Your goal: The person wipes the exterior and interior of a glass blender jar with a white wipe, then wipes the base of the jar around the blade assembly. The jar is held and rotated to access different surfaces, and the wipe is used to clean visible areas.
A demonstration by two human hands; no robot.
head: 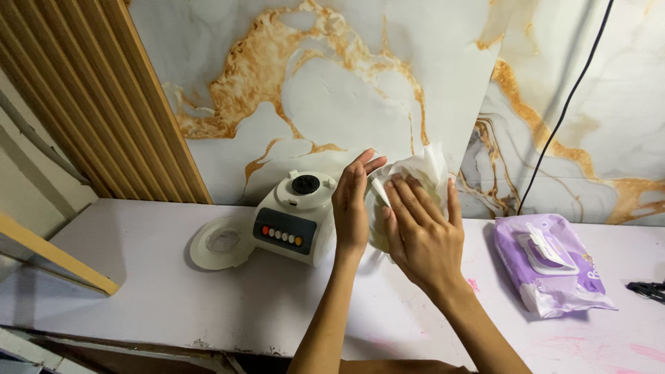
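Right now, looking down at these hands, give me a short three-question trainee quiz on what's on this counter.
1. True or false: the right hand presses a white wipe against a rounded container.
2. Which lies nearest the blender base? A) the round lid B) the purple wipes pack C) the black cable
3. What is the left hand doing?

Key: 1 true. 2 A. 3 It steadies the container from the side beside the blender base.
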